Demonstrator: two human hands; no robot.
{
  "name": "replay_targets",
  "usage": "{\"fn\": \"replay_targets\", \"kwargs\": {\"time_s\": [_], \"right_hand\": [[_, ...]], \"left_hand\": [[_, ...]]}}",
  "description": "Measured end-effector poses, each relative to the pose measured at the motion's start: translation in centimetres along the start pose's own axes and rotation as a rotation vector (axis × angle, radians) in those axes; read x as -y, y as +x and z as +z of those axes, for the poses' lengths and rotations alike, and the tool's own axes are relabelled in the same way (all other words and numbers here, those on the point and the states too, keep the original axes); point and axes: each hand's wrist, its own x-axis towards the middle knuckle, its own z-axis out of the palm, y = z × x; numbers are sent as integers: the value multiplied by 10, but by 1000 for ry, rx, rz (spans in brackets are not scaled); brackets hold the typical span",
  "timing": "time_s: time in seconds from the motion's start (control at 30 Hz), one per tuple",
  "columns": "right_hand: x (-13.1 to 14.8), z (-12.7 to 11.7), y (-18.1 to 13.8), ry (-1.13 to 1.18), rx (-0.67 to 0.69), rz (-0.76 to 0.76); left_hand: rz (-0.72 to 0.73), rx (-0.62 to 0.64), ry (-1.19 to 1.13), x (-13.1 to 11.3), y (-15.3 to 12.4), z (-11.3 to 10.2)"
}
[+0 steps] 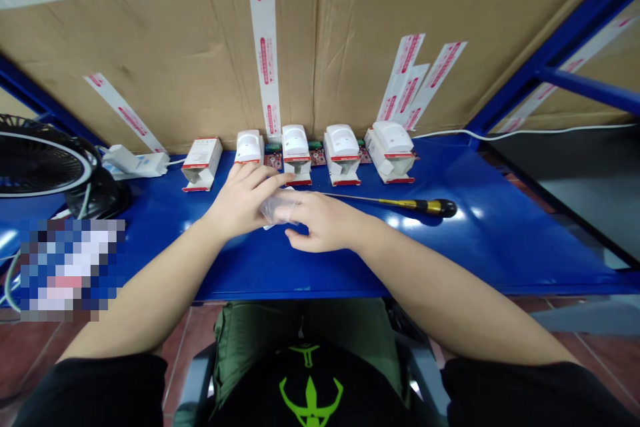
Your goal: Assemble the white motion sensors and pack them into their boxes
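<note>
A small clear plastic bag (280, 208) lies between my two hands above the blue table. My right hand (327, 221) has its fingers bent over the bag, with the thumb standing apart below. Beside it, my left hand (243, 201) is stretched out palm down, fingertips in front of a small box carrying a white domed device (249, 145). Its thumb side meets the bag's edge. Part of a flat white piece shows under the bag, mostly hidden by the hands. Just beyond my right hand lies a screwdriver (417, 205) with a yellow and black handle.
More open boxes with white domed devices (295, 140) stand along the cardboard wall (350, 27), with red circuit boards (318, 158) between them. One box (203, 163) has no device on it. A black fan (45, 160) and a white power strip (137, 163) occupy the left.
</note>
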Motion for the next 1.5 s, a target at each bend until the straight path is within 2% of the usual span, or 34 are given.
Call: {"fn": "replay_targets", "kwargs": {"time_s": [0.13,0.37,0.43,0.6,0.8,0.93,1.0,1.07,1.23,1.5], "right_hand": [[0,-7,-4,9,-21,-8],[-8,-15,-4,9,-143,-60],[-7,-14,-2,52,-198,0],[-2,-4,4,227,-376,320],[-5,-2,9,343,-465,344],[-9,-4,8,566,-416,395],[-10,-5,7,693,-350,370],[-8,-6,6,719,-285,316],[-3,-10,2,504,-195,166],[-15,-2,-4,129,-124,11]], "left_hand": [[-6,-32,-6,2,0,-2],[-145,-62,89,10,-3,-5],[-166,-90,129,13,-4,-5],[-208,-214,223,8,-5,0],[-217,-233,279,8,-7,4],[-238,-246,245,14,-9,2],[-246,-249,205,14,-10,1],[-236,-247,171,12,-9,1],[-139,-197,183,8,-6,0],[-102,-206,168,10,-7,-2]]}}
